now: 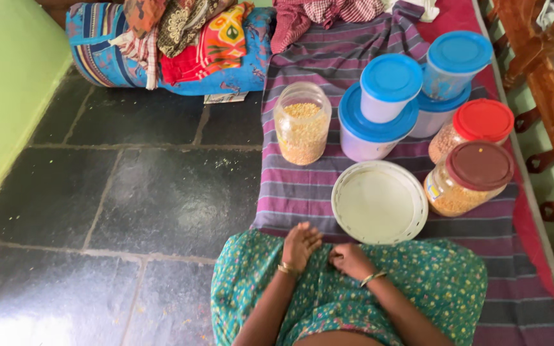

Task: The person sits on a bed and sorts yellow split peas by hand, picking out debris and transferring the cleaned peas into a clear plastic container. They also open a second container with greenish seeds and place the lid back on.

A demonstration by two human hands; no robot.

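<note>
Green wall [1, 96], far left of the frame, beside a dark stone floor [129, 192] with scattered specks. Rolled blue bedding [97, 57], upper left, heaped with folded patterned cloths [206, 38], apparently stowed out of the way. Striped purple mat [302, 192], centre to right, spread under the containers, probably to keep them off the floor. Open clear jar [302, 123], upper centre on the mat, partly filled with yellow split lentils and without a lid. Left hand [301, 245], lower centre, fingers loosely spread and resting on the green flowered cloth [431, 282] over the lap, holding nothing. Right hand [350, 260], just beside it, fingers curled into the same cloth, possibly gathering a fold; nothing else in its grip. White round lid [379, 202], lying flat on the mat just above both hands, the nearest thing to them, well apart from the open jar. Blue-lidded tubs [389, 96], upper right, stacked to save room. Red-lidded jar [479, 127] and brown-lidded jar [470, 179], right, closed, both holding grain. Carved wooden furniture [553, 96], far right edge.
</note>
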